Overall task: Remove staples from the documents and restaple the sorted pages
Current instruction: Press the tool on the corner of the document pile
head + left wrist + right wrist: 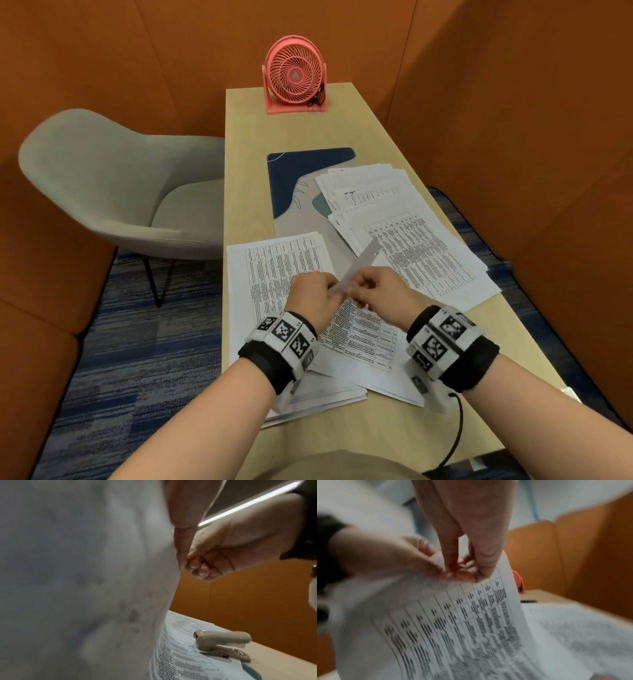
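Both hands meet over the desk's near half, working one corner of a lifted document (359, 267). Left hand (313, 298) has fingers curled, pinching the paper's corner edge; left wrist view shows its thumb (183, 536) pressed along the sheet (85, 574). Right hand (380, 291) is curled tight too, fingertips (197, 569) nipping right at that same corner, touching the left thumb. Right wrist view shows the same pinch, with the printed table page (462, 628) hanging down below both hands. Staple itself is too small and blurred to see, so cannot tell if it is out or still in.

Judgement: step in hand looks like picking a staple out of the corner by nail. To do it well, left hand should brace the pages close to the staple so the corner doesn't tear, while right straightens the legs first, then pulls straight out, not sideways. Thin paper rips easily at a punched corner.

Outward: stapler (223, 645) lies on a printed sheet, near the desk's right edge by the look of it; not seen in the head view. More paper stacks: one (274, 274) under the hands at the left edge, one (428, 253) toward the right edge, one (366, 185) further back on a desk mat (291, 178). Pink fan (295, 75) stands at the far edge of the desk (246, 137). Grey chair (120, 185) sits off the left side.
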